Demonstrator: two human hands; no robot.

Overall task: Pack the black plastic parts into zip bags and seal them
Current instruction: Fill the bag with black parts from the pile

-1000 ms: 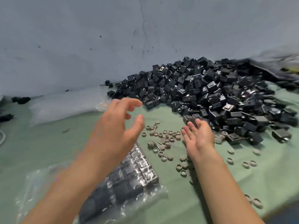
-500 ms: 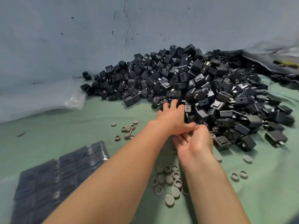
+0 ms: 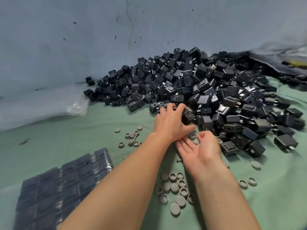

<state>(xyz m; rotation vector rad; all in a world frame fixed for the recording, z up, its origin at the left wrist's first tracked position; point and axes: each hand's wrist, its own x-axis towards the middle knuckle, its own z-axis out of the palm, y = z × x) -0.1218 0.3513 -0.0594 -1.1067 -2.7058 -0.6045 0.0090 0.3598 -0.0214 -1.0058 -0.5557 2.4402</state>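
The black part (image 3: 189,116) being picked sits at the near edge of a big pile of black parts (image 3: 207,90), small boxy housings heaped against the wall (image 3: 66,47) and spilling across the green cloth (image 3: 66,135) to the right. The left hand (image 3: 171,123) reaches into that edge palm down, its fingers curled over the part and the thumb tucked in below it, so it grips the piece while neighbouring parts touch the knuckles.

The right hand (image 3: 199,151) lies just beside and below the left, palm up, fingers straight and relaxed, the thumb bent slightly inward. It holds nothing. Its fingertips sit under the left hand's wrist.

At lower left a filled bag (image 3: 66,185) lies flat on the cloth, with black parts packed in neat rows under clear plastic. A small stack of empty clear bags (image 3: 77,107) rests against the foot of the wall, left of the pile.

Grey round caps (image 3: 174,186) are scattered over the cloth: a cluster between the forearms, another group left of the left wrist, and a few to the right. A small bolt (image 3: 179,161) lies by the right palm.
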